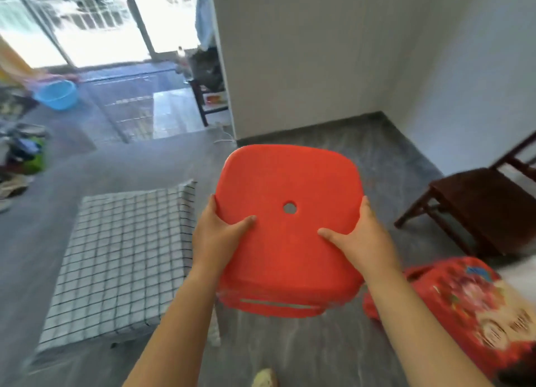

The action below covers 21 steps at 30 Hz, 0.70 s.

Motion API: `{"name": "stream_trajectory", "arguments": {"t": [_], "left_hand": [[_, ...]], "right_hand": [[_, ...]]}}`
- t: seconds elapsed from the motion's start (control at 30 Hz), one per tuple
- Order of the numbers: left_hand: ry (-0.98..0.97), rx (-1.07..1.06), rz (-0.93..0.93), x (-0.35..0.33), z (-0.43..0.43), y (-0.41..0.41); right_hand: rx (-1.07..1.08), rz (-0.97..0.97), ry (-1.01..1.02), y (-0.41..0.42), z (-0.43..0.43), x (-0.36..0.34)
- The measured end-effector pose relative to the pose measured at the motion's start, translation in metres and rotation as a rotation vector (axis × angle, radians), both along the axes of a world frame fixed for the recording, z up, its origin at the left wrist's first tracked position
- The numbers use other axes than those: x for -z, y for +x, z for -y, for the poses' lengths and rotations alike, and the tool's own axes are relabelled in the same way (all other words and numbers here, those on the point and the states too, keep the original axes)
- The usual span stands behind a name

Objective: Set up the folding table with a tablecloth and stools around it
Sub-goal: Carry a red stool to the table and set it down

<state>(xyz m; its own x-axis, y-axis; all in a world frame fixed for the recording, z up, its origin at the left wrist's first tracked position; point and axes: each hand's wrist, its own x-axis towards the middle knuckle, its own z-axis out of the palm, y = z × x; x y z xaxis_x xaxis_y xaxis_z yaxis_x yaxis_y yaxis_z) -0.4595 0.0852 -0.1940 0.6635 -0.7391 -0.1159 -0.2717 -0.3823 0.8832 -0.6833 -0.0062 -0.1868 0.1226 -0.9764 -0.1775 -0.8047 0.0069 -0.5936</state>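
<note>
Presently carrying stool (pixel 285 227), clamped by left hand (pixel 216 236) and right hand (pixel 361 238).
Legs hidden underneath; risk of snagging cloth (pixel 116 259) beside.

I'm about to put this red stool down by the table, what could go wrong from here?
The red stool, held by the left hand and right hand, hides the floor under it, so a leg might land on the checked tablecloth hanging at the table edge and drag it. The red bag on the floor to the right could trip you.
</note>
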Motion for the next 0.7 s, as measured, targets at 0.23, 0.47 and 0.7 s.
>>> {"name": "stream_trajectory", "arguments": {"t": [0.23, 0.47, 0.7], "left_hand": [[0.034, -0.100, 0.105, -0.015, 0.072, 0.112], [0.037, -0.260, 0.102, -0.016, 0.177, 0.194], [0.010, -0.500, -0.013, -0.020, 0.270, 0.278]], "right_hand": [[-0.150, 0.053, 0.016, 0.117, 0.100, -0.011], [-0.313, 0.052, 0.014, 0.223, 0.240, -0.012], [-0.538, 0.013, -0.057, 0.347, 0.370, -0.041]]}}
